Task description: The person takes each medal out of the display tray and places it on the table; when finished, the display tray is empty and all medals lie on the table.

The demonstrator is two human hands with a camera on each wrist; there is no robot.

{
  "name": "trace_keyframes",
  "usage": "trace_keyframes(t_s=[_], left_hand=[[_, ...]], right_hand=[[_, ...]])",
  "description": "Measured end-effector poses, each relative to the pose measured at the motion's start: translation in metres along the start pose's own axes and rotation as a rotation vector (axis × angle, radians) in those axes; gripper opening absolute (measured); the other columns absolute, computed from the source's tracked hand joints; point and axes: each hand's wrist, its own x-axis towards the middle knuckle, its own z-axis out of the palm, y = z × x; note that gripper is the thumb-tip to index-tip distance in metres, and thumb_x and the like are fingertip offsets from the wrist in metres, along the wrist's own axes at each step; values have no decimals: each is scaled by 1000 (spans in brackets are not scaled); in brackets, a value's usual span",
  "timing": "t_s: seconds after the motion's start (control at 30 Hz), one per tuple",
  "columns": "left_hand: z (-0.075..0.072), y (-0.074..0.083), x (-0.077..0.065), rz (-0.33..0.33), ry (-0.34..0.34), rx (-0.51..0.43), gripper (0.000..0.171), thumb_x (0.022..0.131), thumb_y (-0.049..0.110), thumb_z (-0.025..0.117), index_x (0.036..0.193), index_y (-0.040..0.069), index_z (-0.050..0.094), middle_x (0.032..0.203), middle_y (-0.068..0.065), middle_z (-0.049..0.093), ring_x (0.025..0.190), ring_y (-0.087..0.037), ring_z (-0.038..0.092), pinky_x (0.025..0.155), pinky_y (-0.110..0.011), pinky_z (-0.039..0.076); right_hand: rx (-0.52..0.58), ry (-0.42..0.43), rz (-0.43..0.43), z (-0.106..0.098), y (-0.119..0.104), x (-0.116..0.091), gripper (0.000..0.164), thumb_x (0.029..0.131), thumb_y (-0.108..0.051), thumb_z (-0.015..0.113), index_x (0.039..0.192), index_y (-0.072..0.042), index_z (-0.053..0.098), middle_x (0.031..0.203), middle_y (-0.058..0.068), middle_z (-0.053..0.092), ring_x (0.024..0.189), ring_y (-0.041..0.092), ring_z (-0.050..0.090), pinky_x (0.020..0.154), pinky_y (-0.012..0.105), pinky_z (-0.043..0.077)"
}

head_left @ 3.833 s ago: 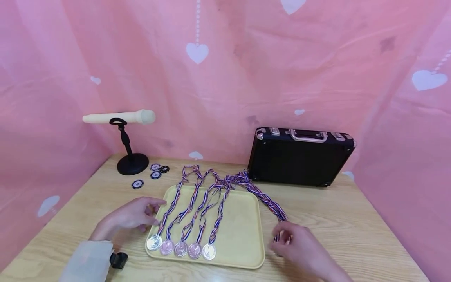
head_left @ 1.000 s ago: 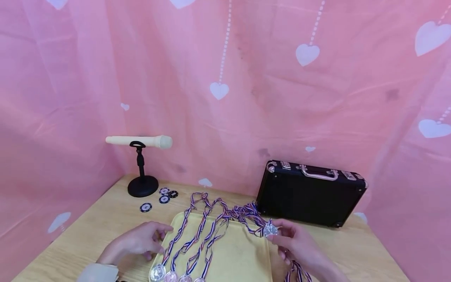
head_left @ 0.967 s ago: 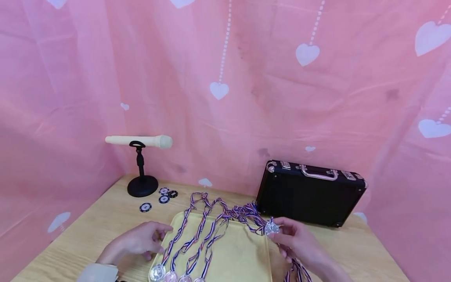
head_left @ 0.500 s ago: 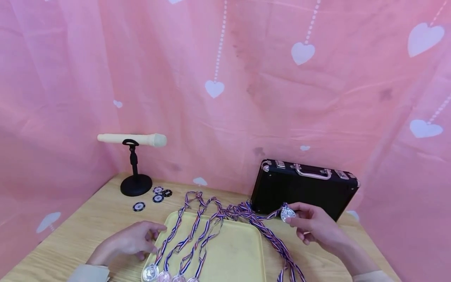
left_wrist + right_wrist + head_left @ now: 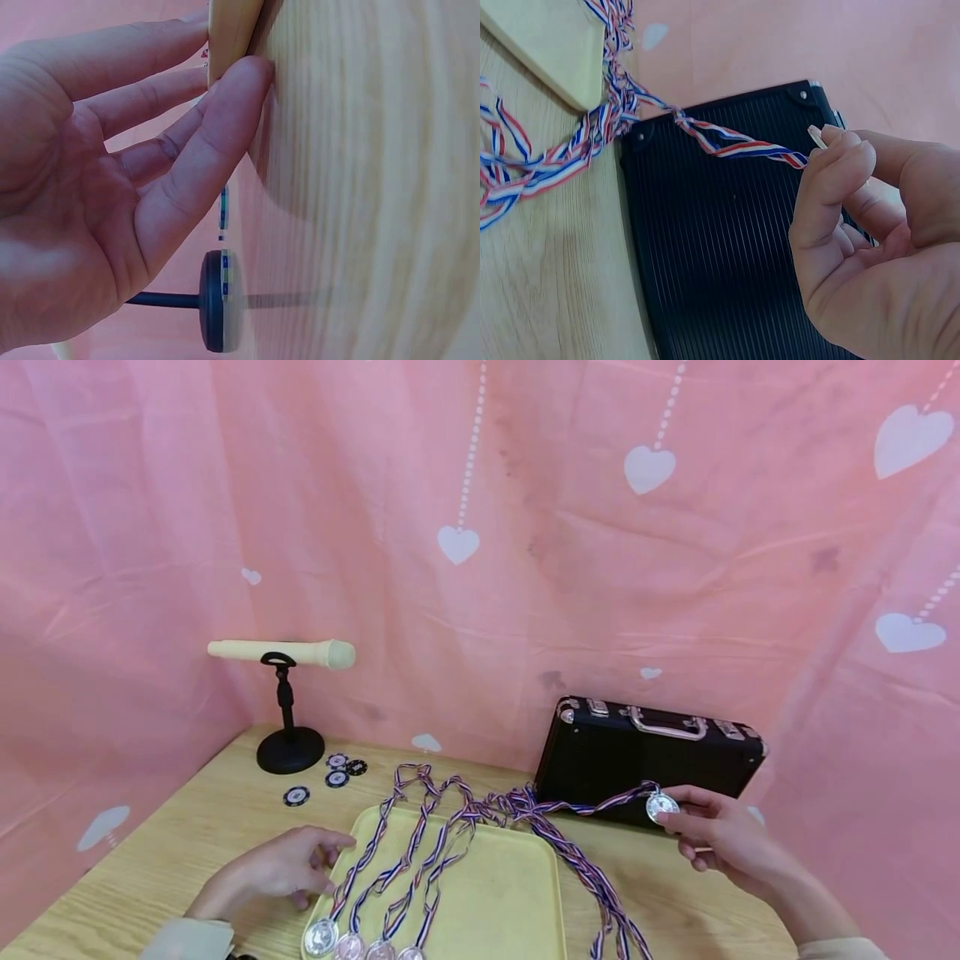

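My right hand [image 5: 720, 827] pinches a silver medal [image 5: 662, 808] between thumb and fingers, held up before the black case. Its striped ribbon [image 5: 739, 148] stretches left from that hand to a tangle of ribbons near the tray's back right corner. In the right wrist view the medal appears only as a thin edge at the fingertips. My left hand [image 5: 288, 864] rests at the left rim of a yellow tray [image 5: 517, 893], its loosely bent fingers touching the edge. Several medals [image 5: 321, 937] lie along the tray's front left, their ribbons running back across it.
The black case [image 5: 600, 768] stands at the back right against the pink curtain. A cream microphone [image 5: 300, 652] sits on a black stand [image 5: 291, 750] at the back left, beside several poker chips [image 5: 296, 796]. More ribbons [image 5: 592, 885] lie right of the tray.
One medal has left the right end of the tray's row. My right hand has carried a medal from the tray's back right corner rightwards, drawing its ribbon straighter. My left hand stays at the tray.
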Motion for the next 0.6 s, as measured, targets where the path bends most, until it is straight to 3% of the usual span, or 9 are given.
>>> trace_keyframes(t_s=[0.6], left_hand=[[-4, -1, 0, 36, -32, 17, 67, 85, -8, 78, 148, -7, 54, 104, -10, 54, 73, -23, 59, 55, -33, 60]], right_hand=[[0, -27, 57, -30, 33, -31, 33, 109, -10, 52, 113, -38, 69, 92, -9, 61, 66, 4, 58, 57, 20, 45]])
